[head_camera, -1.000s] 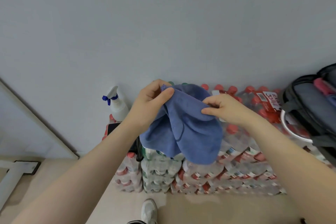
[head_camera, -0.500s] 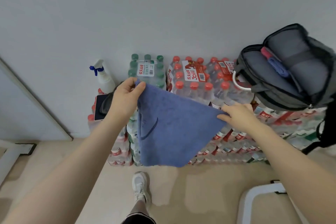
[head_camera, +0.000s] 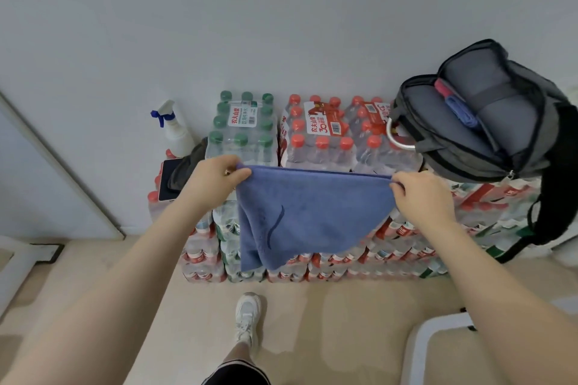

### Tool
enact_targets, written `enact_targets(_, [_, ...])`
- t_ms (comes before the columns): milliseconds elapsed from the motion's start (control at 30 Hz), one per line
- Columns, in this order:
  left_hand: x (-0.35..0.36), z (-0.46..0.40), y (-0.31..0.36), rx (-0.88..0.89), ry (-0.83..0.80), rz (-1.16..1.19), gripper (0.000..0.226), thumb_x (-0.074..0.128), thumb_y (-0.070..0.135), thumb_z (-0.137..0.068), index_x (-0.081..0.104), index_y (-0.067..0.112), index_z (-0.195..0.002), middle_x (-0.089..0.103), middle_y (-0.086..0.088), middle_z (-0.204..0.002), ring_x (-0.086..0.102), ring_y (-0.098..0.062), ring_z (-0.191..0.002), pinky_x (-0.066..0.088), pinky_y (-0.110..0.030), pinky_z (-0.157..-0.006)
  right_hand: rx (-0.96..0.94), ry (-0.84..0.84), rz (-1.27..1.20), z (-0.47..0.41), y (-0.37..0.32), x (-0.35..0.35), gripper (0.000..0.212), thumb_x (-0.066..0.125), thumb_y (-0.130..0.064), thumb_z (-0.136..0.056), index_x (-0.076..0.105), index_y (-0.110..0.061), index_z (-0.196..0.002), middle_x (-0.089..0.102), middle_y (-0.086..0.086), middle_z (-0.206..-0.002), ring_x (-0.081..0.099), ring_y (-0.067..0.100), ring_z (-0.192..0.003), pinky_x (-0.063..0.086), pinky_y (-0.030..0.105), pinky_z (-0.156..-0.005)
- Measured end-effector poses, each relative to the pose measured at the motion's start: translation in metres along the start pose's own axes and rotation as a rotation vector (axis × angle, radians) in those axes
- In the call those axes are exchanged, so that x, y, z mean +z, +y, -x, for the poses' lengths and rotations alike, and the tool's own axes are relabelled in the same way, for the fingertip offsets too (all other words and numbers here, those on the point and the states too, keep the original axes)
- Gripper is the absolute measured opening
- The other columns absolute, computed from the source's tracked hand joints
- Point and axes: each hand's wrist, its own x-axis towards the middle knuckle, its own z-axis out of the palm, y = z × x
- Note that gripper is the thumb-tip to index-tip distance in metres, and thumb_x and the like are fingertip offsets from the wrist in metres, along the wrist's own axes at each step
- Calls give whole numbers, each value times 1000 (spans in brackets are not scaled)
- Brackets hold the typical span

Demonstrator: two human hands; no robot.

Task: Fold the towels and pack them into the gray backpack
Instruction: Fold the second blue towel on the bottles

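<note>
**Blue towel stretched taut, ready for a fold**

The left hand pinched one top corner of the blue towel and the right hand pinched the other, fingers curled on the hem. The top edge ran straight between them. The cloth hung in front of the stacked bottled-water packs, its lower edge slanting, longest below the left hand. The gray backpack sat on the packs to the towel's upper right, unzipped, with a pink item and a blue cloth already tucked inside.

Judgement: the step in hand was squaring the towel before folding. To do it well, keep the top edge level and tight, let the skewed lower edge drop even, then bring corner to corner so hems align. A loose pinch risks a dropped corner.

Writing: the red-capped pack's label showed "30" with Chinese characters and a barcode. The green-capped pack carried a white label in Chinese, too small to read. A spray bottle stood left of the packs.
</note>
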Motion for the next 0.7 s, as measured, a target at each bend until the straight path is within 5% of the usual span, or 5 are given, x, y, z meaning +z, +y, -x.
enact_targets(233, [2,-22,1,-44,161,276,20,50,21,-93,54,5,-81,51,-2,-52,44,-3,-36,34,-12,-44,59,72,-332,-29,-10,-8,20,51,-9,-91,68,-3,-99,67,15,-94,59,32,-90,39,31,-73])
enact_targets(400, [-5,-72,-8,-86,271,434,16,54,20,-91,56,20,-75,59,0,-53,52,-8,-39,42,-23,-46,125,163,-609,-83,-25,-9,22,55,-3,-86,69,-3,-103,65,15,-104,59,25,-94,36,19,-80])
enact_targets(500, [-11,-114,-11,-143,286,641,7,54,16,-92,58,11,-89,62,0,-72,59,-6,-40,52,-18,-45,149,181,-682,-126,-36,-5,19,57,2,-83,70,-1,-97,57,17,-107,51,17,-91,32,6,-73])
enact_targets(700, [-13,-208,-23,-190,276,729,15,54,13,-92,54,17,-78,61,-4,-77,63,-4,-45,56,-18,-54,180,66,-594,-216,-55,22,19,55,4,-81,69,1,-92,69,19,-100,61,32,-98,34,18,-75])
